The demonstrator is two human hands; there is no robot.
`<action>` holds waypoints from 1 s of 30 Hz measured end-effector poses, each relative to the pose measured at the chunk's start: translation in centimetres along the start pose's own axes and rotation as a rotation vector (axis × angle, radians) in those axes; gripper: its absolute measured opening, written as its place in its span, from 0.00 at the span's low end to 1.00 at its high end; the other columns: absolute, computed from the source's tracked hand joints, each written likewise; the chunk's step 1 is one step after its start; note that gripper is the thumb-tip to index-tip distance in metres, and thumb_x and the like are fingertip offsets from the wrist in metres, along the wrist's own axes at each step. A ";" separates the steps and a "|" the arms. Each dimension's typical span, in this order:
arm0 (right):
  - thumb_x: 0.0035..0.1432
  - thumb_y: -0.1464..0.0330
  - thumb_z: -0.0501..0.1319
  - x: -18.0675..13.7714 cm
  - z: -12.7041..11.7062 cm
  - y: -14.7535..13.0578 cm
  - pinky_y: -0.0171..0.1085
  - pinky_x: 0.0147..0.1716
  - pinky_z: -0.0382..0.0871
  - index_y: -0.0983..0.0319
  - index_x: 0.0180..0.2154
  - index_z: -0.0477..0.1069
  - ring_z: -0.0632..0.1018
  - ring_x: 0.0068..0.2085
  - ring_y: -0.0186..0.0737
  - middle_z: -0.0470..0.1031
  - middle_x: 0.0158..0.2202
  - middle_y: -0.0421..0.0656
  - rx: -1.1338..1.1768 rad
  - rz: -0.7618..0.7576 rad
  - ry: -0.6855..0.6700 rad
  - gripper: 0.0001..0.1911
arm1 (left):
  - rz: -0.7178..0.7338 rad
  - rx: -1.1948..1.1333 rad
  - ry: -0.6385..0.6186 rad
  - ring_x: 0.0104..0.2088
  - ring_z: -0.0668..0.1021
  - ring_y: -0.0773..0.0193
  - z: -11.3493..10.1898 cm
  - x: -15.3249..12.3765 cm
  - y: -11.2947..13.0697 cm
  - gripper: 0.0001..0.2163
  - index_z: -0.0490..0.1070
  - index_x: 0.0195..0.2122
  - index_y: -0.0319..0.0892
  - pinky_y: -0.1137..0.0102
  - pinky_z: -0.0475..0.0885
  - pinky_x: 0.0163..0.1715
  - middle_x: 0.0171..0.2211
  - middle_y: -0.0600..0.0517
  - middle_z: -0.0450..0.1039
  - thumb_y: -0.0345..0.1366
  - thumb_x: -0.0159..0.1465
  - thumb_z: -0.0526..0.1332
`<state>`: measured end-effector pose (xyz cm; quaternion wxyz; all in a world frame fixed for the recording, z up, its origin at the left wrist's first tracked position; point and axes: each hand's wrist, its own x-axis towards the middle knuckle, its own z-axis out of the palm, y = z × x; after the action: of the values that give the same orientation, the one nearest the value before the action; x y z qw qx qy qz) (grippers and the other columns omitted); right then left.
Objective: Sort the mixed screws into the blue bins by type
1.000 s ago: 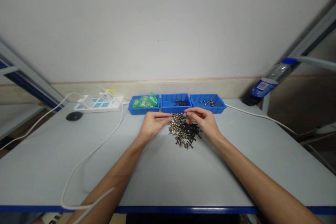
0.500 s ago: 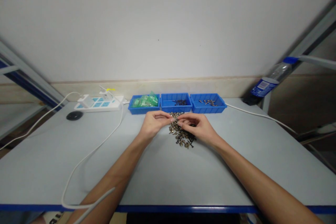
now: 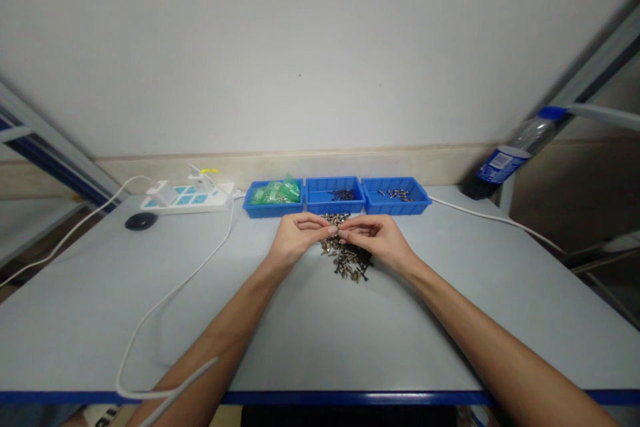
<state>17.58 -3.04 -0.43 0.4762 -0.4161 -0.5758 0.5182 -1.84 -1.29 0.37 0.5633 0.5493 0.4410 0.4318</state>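
A mixed pile of screws (image 3: 350,263), some brassy and some black, lies on the table. Over its far part, my left hand (image 3: 300,237) and my right hand (image 3: 377,238) meet at the fingertips. Both are closed in a pinch; whatever sits between the fingertips is too small to name. Behind them, three blue trays stand in a row. The left tray (image 3: 273,211) has green plastic packets (image 3: 275,192) in it. In the middle tray (image 3: 320,203) are black screws (image 3: 343,194). Several brassy screws (image 3: 400,194) lie in the right tray (image 3: 395,209).
A white power strip (image 3: 215,200) with plugs and a black round disc (image 3: 141,221) are at the left. White cable (image 3: 185,285) runs across the table and over my left forearm. A bottle of dark drink (image 3: 505,163) leans at the back right against a metal frame.
My hands have come slightly closer together, so that the fingertips now meet above the screws. The trays and pile look the same.
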 end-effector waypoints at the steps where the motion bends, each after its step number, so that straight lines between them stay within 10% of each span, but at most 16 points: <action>1: 0.46 0.62 0.73 0.0 0.0 -0.1 0.41 0.39 0.77 0.61 0.34 0.81 0.83 0.34 0.42 0.83 0.33 0.45 0.018 0.010 -0.001 0.13 | -0.006 0.001 -0.006 0.29 0.82 0.64 0.0 0.0 0.0 0.14 0.78 0.32 0.35 0.73 0.76 0.32 0.29 0.46 0.82 0.38 0.49 0.75; 9: 0.43 0.61 0.74 0.1 -0.1 -0.8 0.41 0.37 0.77 0.62 0.33 0.81 0.82 0.31 0.41 0.83 0.28 0.45 0.112 0.071 0.028 0.15 | 0.133 0.224 -0.064 0.38 0.84 0.57 -0.4 0.3 0.1 0.10 0.77 0.42 0.36 0.65 0.79 0.40 0.37 0.43 0.83 0.35 0.61 0.65; 14: 0.44 0.62 0.74 0.7 -0.8 -0.3 0.45 0.43 0.77 0.62 0.35 0.81 0.83 0.34 0.43 0.83 0.31 0.46 0.173 -0.069 0.443 0.15 | 0.489 0.907 -0.089 0.51 0.79 0.53 -1.3 0.7 -1.0 0.13 0.78 0.48 0.40 0.56 0.71 0.56 0.49 0.45 0.79 0.27 0.64 0.59; 19: 0.43 0.66 0.73 1.5 -2.6 0.1 0.50 0.52 0.73 0.62 0.39 0.80 0.82 0.43 0.47 0.82 0.41 0.47 0.214 -0.222 0.808 0.18 | 0.515 1.149 -0.190 0.51 0.79 0.55 -1.7 1.0 -2.0 0.14 0.78 0.48 0.41 0.60 0.72 0.54 0.48 0.47 0.79 0.26 0.65 0.57; 30: 0.46 0.64 0.70 1.1 -1.9 -0.4 0.45 0.37 0.76 0.61 0.41 0.79 0.81 0.34 0.43 0.82 0.42 0.48 0.131 -0.152 0.686 0.17 | 0.432 1.059 -0.095 0.39 0.81 0.58 -2.2 1.3 -1.7 0.07 0.80 0.41 0.41 0.66 0.75 0.44 0.39 0.48 0.82 0.29 0.62 0.65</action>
<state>19.24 -1.63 0.12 0.7046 -0.4903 -0.3776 0.3472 -3.72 0.42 -1.39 0.1297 0.8530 0.4491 0.2320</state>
